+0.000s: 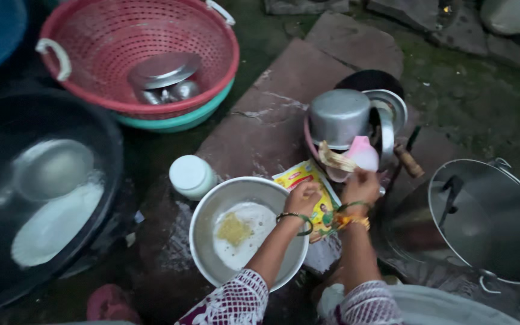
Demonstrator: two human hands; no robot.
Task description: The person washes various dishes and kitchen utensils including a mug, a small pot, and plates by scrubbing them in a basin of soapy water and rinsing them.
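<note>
My left hand [303, 198] is closed, resting on a yellow printed packet [308, 177] at the rim of a steel bowl [212, 210]. The bowl holds soapy water and a yellow scrub pad [234, 229]. My right hand [360, 186] grips a pink cup [361, 156], lifted beside a pile of steel pots [339, 115]. A pale strip lies across the pile next to the cup. Both wrists wear bangles.
A large black tub [100, 120] of water with submerged plates is at left. A red basket [121, 30] with steel dishes stands behind. A white jar [191, 176] sits by the bowl. A big steel pot [495, 216] lies at right on stone slabs.
</note>
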